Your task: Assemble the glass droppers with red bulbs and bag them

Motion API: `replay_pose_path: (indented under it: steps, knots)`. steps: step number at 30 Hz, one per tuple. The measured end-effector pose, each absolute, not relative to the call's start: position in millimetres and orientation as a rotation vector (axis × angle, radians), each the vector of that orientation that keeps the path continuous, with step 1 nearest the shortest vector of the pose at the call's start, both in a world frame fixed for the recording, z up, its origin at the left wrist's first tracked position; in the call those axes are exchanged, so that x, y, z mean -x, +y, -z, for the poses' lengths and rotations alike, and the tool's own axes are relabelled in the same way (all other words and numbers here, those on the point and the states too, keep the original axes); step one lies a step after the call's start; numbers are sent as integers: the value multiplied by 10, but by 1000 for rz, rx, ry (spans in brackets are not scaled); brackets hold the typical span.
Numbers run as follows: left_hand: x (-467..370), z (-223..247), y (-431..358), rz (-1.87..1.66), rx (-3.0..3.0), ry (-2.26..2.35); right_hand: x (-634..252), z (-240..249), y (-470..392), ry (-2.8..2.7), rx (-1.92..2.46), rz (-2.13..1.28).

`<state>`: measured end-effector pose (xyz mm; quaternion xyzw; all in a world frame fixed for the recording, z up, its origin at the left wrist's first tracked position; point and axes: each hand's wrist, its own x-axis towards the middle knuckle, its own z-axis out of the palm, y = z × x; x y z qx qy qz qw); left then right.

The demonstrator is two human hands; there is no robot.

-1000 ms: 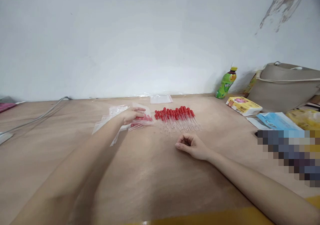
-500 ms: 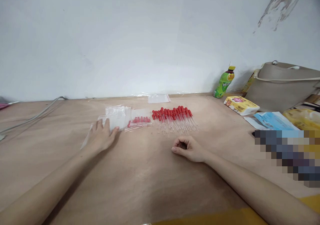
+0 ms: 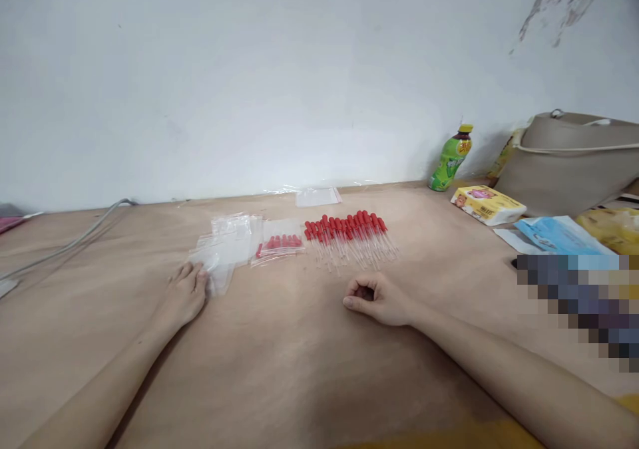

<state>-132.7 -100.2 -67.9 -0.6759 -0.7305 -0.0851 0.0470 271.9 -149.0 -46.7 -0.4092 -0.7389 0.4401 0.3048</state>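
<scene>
My left hand (image 3: 184,294) lies palm down at the lower left edge of several overlapping clear plastic bags (image 3: 230,239), its fingers drawn together; what they hold, if anything, is hidden. My right hand (image 3: 377,299) rests on its side on the brown table, fingers curled round to the thumb, with nothing visible in them. Just beyond it lies a row of clear droppers with red bulbs (image 3: 352,229). Between the droppers and the loose bags is a clear bag (image 3: 279,241) with several red-bulbed pieces inside.
Against the wall lies a flat clear packet (image 3: 318,197). To the right stand a green bottle (image 3: 450,159), a yellow tissue pack (image 3: 486,205), a blue packet (image 3: 562,235) and a grey bag (image 3: 574,163). A grey cable (image 3: 90,229) crosses the far left.
My left hand has drawn back toward me and left, off most of the bags, and its spread fingers have come together. More of the bags shows. My right hand stays in place.
</scene>
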Motion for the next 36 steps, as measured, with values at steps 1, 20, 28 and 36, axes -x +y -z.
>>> replay_pose_path:
  steps: [1,20,28,36]
  knots:
    - [1344,683,-1008,279,2061,-2230,-2716,462,-1492,-1952,1088,-1170]
    - [-92,157,-1586,105,3219,-817,-3124,193,-279,-1798,1525,-3]
    - [-138,288,-1577,202,3239,-887,-3064,298,108,-1778,1618,-253]
    - [-151,275,-1594,373,3234,-882,-3095,-8,-104,-1619,1383,-605]
